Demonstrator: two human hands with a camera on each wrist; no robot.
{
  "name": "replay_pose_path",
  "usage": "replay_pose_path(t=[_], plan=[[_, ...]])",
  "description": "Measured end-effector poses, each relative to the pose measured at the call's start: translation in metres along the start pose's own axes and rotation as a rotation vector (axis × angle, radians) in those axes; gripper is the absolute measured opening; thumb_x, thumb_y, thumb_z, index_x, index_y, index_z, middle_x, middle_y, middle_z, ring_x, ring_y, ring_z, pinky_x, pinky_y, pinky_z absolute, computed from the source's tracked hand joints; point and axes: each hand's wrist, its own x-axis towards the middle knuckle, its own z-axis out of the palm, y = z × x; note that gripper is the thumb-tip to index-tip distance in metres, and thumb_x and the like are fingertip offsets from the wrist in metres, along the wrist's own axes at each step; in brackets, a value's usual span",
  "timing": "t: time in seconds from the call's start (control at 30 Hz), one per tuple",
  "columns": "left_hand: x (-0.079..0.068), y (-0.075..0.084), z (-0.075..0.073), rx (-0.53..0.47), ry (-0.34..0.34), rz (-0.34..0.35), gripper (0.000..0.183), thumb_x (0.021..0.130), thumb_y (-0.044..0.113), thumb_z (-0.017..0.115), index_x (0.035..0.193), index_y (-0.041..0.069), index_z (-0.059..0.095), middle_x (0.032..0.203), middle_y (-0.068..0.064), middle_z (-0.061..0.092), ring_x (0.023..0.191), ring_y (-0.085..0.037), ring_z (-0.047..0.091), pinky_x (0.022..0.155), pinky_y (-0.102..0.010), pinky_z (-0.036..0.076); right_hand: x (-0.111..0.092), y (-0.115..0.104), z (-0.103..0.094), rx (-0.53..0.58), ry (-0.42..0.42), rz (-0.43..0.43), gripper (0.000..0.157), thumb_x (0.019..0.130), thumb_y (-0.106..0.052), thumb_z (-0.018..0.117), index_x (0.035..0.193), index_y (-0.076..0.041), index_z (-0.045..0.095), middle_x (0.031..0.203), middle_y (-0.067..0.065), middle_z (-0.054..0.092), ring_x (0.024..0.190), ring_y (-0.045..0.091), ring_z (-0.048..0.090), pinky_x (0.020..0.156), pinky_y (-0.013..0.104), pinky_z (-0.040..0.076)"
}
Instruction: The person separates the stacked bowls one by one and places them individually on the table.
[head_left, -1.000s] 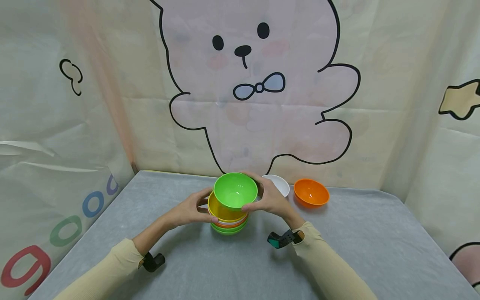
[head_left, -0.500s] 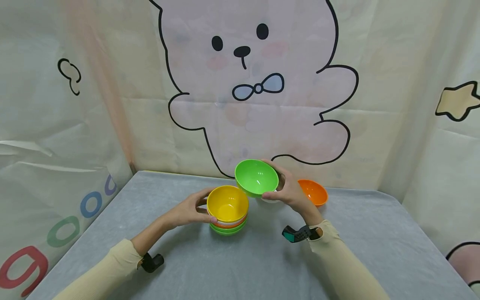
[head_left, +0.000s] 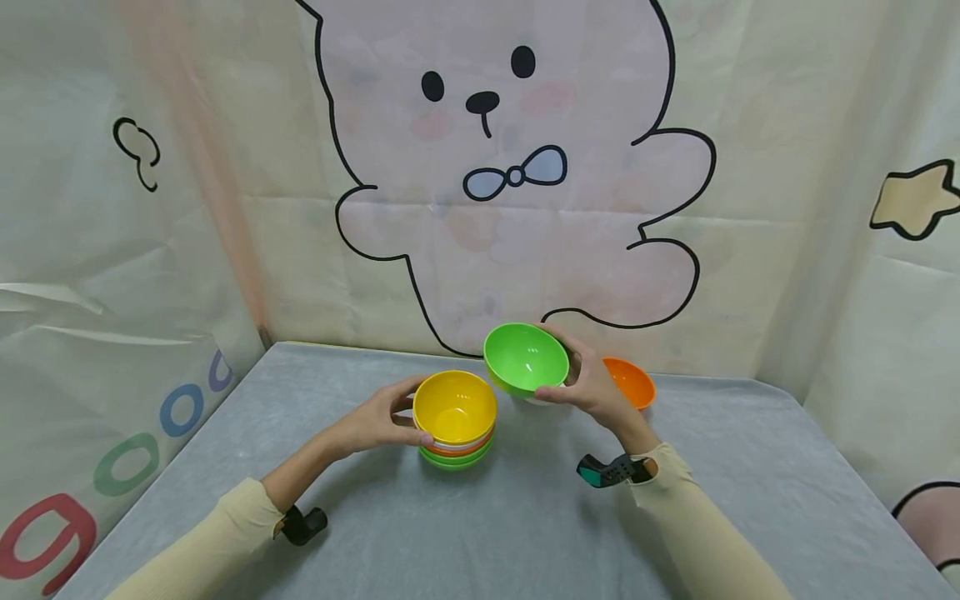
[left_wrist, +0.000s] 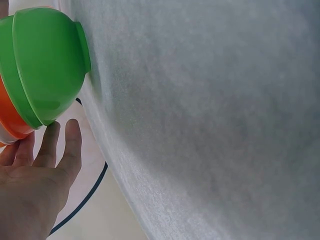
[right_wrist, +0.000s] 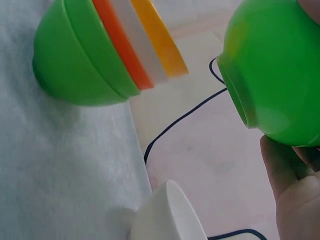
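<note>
A stack of nested bowls (left_wrist: pixel 50 65) stands on the table, green ones at the bottom, then orange, white and a yellow bowl (head_left: pixel 454 407) on top. My left hand (head_left: pixel 381 421) holds this stack from its left side, thumb at the near rim and fingers round the far side. Up and to the right of the stack, my right hand (head_left: pixel 594 385) grips a single green bowl (head_left: pixel 525 358) between thumb and fingers. That bowl is off the table, its inside tilted towards the head camera. In the right wrist view its foot faces the stack.
Below the raised green bowl stands a white bowl (right_wrist: pixel 165 215), mostly hidden in the head view. An orange bowl (head_left: pixel 632 383) sits at the back right, partly behind my right hand. A grey cloth covers the table (head_left: pixel 465 542); a printed curtain (head_left: pixel 495 250) hangs behind it.
The green bowl has moved from over the stack to the right in my right hand, uncovering the yellow bowl. My left hand stays on the stack.
</note>
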Motion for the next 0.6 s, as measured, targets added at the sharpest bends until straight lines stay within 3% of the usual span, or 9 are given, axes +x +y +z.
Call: replay_pose_path(t=[0.17, 0.6], plan=[[0.001, 0.0, 0.0, 0.003, -0.008, 0.007, 0.08, 0.087, 0.019, 0.083, 0.154, 0.01, 0.04, 0.15, -0.007, 0.046, 0.133, -0.032, 0.049, 0.1, -0.043, 0.051, -0.008, 0.002, -0.008, -0.011, 0.006, 0.022, 0.089, 0.079, -0.002, 0.087, 0.153, -0.001, 0.039, 0.15, 0.017, 0.042, 0.129, 0.035, 0.044, 0.098, 0.038, 0.052], [0.002, -0.002, -0.001, 0.008, -0.015, 0.02, 0.08, 0.088, 0.018, 0.082, 0.155, 0.011, 0.039, 0.15, -0.007, 0.046, 0.133, -0.032, 0.049, 0.1, -0.042, 0.05, -0.037, 0.007, -0.034, -0.164, 0.043, 0.065, 0.089, 0.075, 0.006, 0.087, 0.152, -0.003, 0.042, 0.147, 0.014, 0.046, 0.126, 0.033, 0.05, 0.092, 0.037, 0.055]])
